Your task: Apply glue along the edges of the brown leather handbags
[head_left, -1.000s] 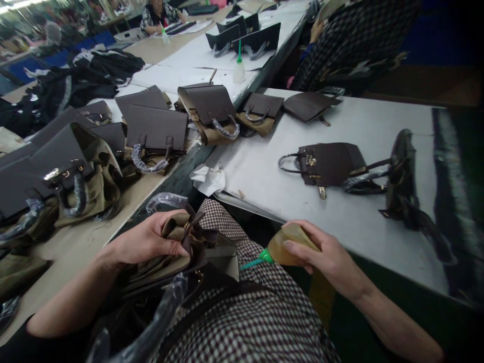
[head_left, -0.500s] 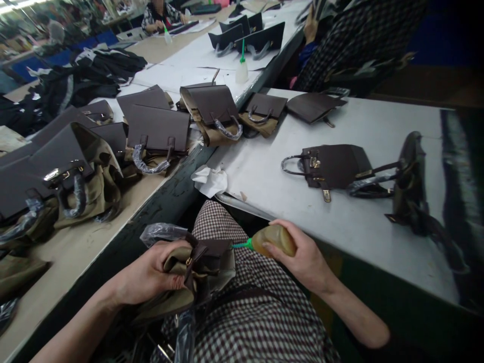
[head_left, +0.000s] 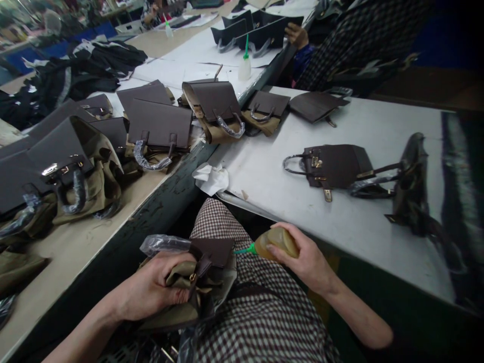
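Since a second ago, the small bag of dark brown leather and olive cloth (head_left: pixel 214 252) has turned so that its flat leather panel faces up, and the soft amber squeeze bottle (head_left: pixel 278 237) has come inward, bringing its thin green nozzle (head_left: pixel 247 249) to that panel's outer edge; whether the tip touches it cannot be told. The bag is at the person's lap, over the brown-and-white checked cloth (head_left: pixel 264 312), with the left hand (head_left: pixel 159 285) gripping its bunched olive cloth beside the brass-coloured zip pull (head_left: pixel 192 277). The right hand (head_left: pixel 298 257) is wrapped around the bottle. The work on this bag seems partway along: the nozzle is placed at the edge, yet the panel still stands apart from the pale layer beneath it, so joining the two is probably left; any liquid already laid there is too small to see. Just beyond, a dark brown leather bag with gold-coloured fittings (head_left: pixel 336 164) lies on the grey-white table (head_left: pixel 260 171) and looks further along. To the left, several brown bags with loose leather panels and olive cloth (head_left: pixel 161 121) lie on the tan worktable (head_left: pixel 124 237), apparently unfinished. Farther off, a co-worker's hand (head_left: pixel 297 36) now reaches the upright black panels (head_left: pixel 264 38)
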`<state>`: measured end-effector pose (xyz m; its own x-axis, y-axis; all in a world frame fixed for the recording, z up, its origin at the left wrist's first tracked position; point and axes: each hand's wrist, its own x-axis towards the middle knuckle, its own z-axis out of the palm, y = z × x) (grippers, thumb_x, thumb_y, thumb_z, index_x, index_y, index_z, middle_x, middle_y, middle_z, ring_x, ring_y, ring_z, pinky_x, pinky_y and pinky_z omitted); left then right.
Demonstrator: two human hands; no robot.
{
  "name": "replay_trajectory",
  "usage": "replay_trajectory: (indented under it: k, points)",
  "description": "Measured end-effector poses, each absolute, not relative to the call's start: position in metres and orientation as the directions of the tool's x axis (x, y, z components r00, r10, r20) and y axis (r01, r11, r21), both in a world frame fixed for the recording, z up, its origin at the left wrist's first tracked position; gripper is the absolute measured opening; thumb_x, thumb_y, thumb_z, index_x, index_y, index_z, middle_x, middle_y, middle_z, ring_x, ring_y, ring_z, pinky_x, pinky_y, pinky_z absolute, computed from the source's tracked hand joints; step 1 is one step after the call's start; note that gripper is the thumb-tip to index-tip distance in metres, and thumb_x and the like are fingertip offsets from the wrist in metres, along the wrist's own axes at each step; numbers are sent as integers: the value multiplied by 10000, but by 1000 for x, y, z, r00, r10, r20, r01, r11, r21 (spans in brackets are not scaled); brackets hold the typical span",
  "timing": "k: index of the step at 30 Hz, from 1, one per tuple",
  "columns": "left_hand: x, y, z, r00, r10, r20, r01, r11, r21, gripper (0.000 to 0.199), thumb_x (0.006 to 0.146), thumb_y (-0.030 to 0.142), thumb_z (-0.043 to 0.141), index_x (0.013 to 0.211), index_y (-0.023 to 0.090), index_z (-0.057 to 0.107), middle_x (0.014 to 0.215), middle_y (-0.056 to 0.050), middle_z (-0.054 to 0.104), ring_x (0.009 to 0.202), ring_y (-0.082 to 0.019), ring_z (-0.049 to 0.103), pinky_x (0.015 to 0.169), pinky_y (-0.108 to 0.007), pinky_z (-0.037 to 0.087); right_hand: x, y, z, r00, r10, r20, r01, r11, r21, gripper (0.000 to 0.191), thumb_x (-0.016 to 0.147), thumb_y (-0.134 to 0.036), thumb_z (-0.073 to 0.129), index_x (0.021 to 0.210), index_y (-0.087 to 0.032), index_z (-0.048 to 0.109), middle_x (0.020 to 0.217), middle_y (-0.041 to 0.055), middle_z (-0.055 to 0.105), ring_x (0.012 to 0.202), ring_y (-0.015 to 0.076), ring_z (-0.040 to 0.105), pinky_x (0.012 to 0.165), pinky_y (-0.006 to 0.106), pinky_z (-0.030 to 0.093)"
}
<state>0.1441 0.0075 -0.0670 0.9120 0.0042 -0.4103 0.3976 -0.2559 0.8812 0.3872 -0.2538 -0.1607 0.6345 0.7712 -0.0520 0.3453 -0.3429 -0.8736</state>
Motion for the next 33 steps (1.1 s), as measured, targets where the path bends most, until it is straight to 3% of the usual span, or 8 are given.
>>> replay_trajectory:
  k: [3,8,12,18,21,24,27,33]
  points:
    - [143,7,-67,910,16,-414,403,-262,877,271,900,397,733,1044,172,684,996,-45,707,888,-204,639,794,-290,489,384,-254,-162,631,773,-62,333,-342,-879,418,893,-468,715,1223,-236,605,1159,81,719,1038,306,689,969,492,555]
    - [140,5,-66,912,30,-409,402,-267,876,283,892,429,738,1008,177,681,960,-34,694,866,-199,624,791,-286,484,385,-259,-151,574,804,-154,256,-355,-899,348,923,-473,693,1180,-250,620,1005,22,744,889,254,723,823,392,601]
    - [132,3,-67,904,44,-426,423,-246,872,273,879,426,747,992,185,686,936,-27,692,845,-194,616,778,-278,486,385,-263,-144,618,760,-201,186,-390,-902,385,941,-520,667,1196,-241,598,1012,33,732,933,270,716,871,424,587]
    - [117,-3,-68,887,16,-462,451,-248,857,286,895,438,711,1038,190,706,1015,-50,744,904,-217,669,809,-272,512,371,-261,-138,570,796,-203,265,-412,-872,378,900,-480,683,1187,-248,605,1081,50,715,951,279,694,873,457,550]
    - [115,-8,-66,869,-13,-495,465,-322,825,238,897,363,689,1072,203,712,1038,-42,762,941,-222,687,832,-267,524,368,-258,-136,545,803,-240,269,-439,-858,330,901,-452,672,1150,-244,612,1038,41,718,928,273,685,862,447,538]
    - [114,-12,-63,841,-21,-540,478,-438,761,211,890,259,652,1087,218,714,1081,-30,770,979,-216,696,847,-252,518,370,-258,-137,507,771,-386,119,-507,-854,339,896,-475,698,1125,-237,619,924,15,713,750,225,658,690,375,545]
    - [110,-15,-62,819,-44,-573,480,-496,724,258,861,208,635,1106,228,715,1127,-22,780,961,-207,709,831,-236,525,373,-260,-141,436,736,-518,-113,-526,-843,382,896,-536,707,1090,-217,626,806,-14,664,531,148,531,440,282,438]
    - [103,-13,-66,823,-38,-567,461,-539,705,300,845,190,617,1123,237,719,1125,-18,795,965,-204,731,844,-231,552,373,-263,-150,497,691,-525,-237,-474,-848,401,926,-567,671,1072,-197,628,813,-17,625,555,128,531,417,235,435]
